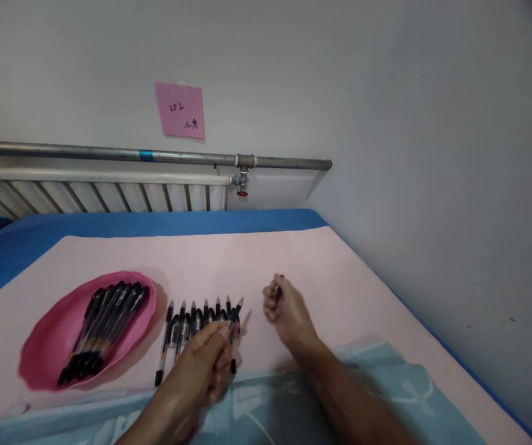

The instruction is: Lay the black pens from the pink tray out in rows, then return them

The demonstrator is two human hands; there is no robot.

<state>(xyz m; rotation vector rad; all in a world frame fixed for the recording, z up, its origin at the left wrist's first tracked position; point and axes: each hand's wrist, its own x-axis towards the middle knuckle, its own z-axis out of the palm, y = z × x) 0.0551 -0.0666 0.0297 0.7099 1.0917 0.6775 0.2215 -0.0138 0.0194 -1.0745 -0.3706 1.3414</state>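
Nearest the camera, the left hand lies knuckles up, pinching the rightmost pen in a row of seven pens on the pink cloth. Just beyond, the right hand is clenched around a small dark piece. Leftward, one pink dish holds bunched capped pens, roughly six.

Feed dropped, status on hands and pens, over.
Left hand grip shut on pen beside pen row. Right hand grip shut on small dark piece. Pink tray off left, nothing between hands.
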